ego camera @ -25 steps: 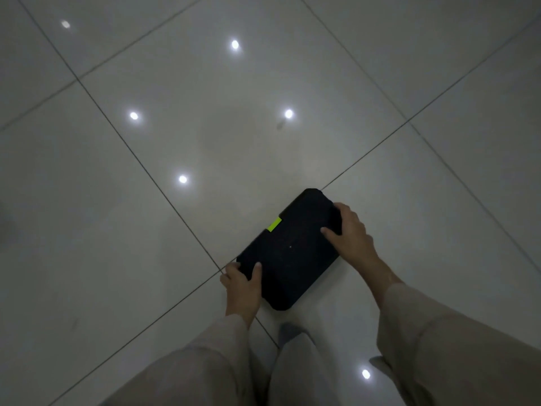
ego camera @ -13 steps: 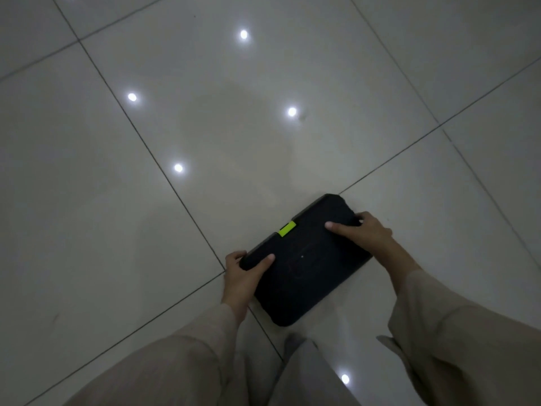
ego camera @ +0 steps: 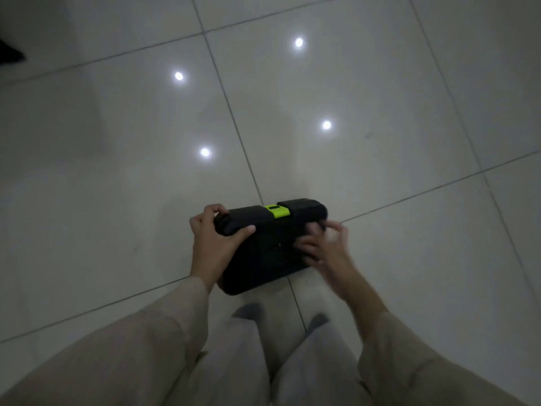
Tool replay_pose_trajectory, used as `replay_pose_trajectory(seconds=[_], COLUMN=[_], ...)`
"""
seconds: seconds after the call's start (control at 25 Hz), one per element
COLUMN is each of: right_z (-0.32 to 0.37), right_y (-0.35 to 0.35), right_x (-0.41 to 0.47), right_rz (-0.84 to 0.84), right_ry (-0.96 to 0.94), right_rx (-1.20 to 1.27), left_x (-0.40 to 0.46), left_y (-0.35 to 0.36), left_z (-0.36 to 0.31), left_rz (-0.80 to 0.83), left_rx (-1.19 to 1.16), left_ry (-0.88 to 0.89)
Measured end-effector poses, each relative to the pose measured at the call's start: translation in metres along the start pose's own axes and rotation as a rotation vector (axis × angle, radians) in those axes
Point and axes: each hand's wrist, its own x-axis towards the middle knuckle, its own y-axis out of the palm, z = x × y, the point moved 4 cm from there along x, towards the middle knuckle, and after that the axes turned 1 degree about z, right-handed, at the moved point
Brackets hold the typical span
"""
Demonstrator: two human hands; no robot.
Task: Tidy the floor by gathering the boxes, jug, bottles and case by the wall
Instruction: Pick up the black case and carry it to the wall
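A black hard case point(ego camera: 263, 253) with a lime-green latch point(ego camera: 276, 211) on its far edge is held just above the pale tiled floor, tilted with the latch side up. My left hand point(ego camera: 215, 241) grips its far left corner, thumb on the top face. My right hand point(ego camera: 325, 244) is blurred at the case's right end, fingers curled against that side. The boxes, jug and bottles are out of view.
Glossy grey-white floor tiles point(ego camera: 380, 83) with dark grout lines spread all around and mirror several ceiling lights. A dark object point(ego camera: 7, 51) pokes in at the far left edge. My legs and feet point(ego camera: 248, 312) are right below the case.
The case has turned from a diagonal lie on the floor to nearly square with me, and its latch edge has tipped up. My right hand has shifted along its right end.
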Motion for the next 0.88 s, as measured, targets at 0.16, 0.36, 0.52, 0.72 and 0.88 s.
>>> replay_pose_trajectory(seconds=[0.16, 0.36, 0.52, 0.72, 0.88], right_z=[0.016, 0.005, -0.022, -0.053, -0.041], right_y=[0.111, 0.155, 0.195, 0.328, 0.456], right_x=[-0.029, -0.042, -0.077, -0.154, -0.233], right_rz=[0.081, 0.091, 0.125, 0.366, 0.473], right_ry=[-0.045, 0.054, 0.384, 0.613, 0.337], right_rx=[-0.101, -0.470, -0.570, -0.272, -0.338], left_x=[-0.012, -0.017, -0.050, -0.129, -0.200], left_y=[-0.054, -0.108, -0.176, -0.319, -0.442], left_z=[0.000, 0.034, 0.045, 0.064, 0.074], left_rz=[-0.240, -0.283, -0.407, -0.614, -0.771], left_rx=[-0.034, -0.053, -0.182, -0.551, -0.831], left_ry=[-0.159, -0.309, -0.383, -0.501, -0.430])
